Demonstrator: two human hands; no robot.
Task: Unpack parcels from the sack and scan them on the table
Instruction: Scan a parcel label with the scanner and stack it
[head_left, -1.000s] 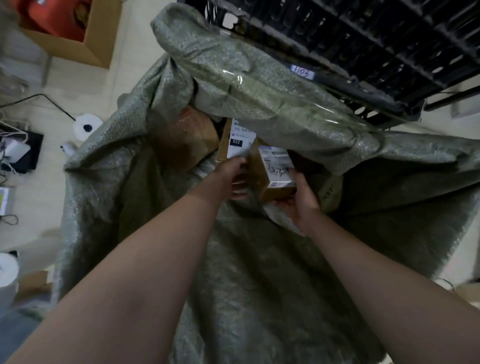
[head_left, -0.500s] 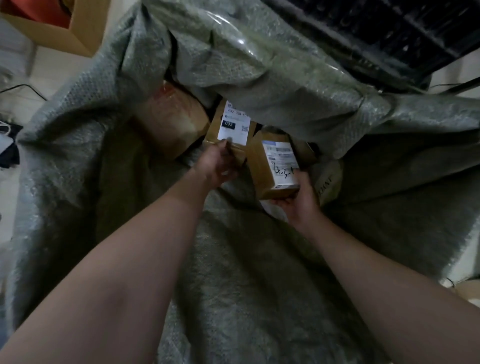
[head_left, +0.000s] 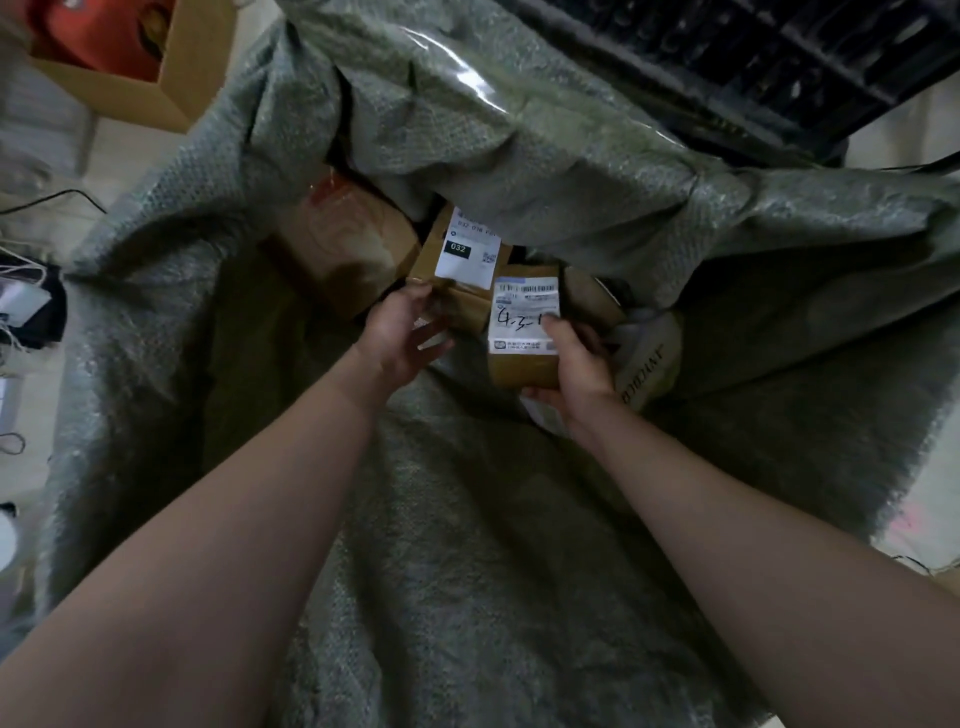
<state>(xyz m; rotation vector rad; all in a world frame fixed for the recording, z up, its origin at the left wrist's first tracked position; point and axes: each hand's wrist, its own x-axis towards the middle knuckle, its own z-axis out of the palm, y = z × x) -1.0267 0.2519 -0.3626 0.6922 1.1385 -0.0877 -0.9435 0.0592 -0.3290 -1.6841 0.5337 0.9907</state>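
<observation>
The sack (head_left: 467, 545), grey-green woven plastic, spreads wide below the camera and fills most of the view. Its far flap is folded over, with a strip of clear tape (head_left: 457, 67) shining on it. Pale floor (head_left: 119, 150) shows beside its left edge, with thin dark cables (head_left: 57, 197) trailing across. At the top left stands an open cardboard carton (head_left: 176, 88) with something red inside. At the top right a black slatted crate (head_left: 779, 57) is cut off by the frame edge. The room is dim.

The parcels lie in the sack's mouth. The right hand (head_left: 576, 358) has its grip clamped on a small brown box (head_left: 519, 364), thumb across the white label with "4-3-" handwritten on it, fingers beneath. The left hand (head_left: 400, 332) holds the near corner of the 032 parcel (head_left: 457, 254), a brown box with a white label, thumb on top and fingers curled under. How firm that grip is cannot be told. The two boxes sit just beside each other.

Left of them lies a tape-wrapped brown parcel (head_left: 348, 249), partly under the sack's fold. Right of the small brown box, a white bag (head_left: 649, 358) with sideways lettering is half hidden by the right hand and too blurred to read. Whatever lies further back sits in shadow beneath the flap and cannot be made out.
</observation>
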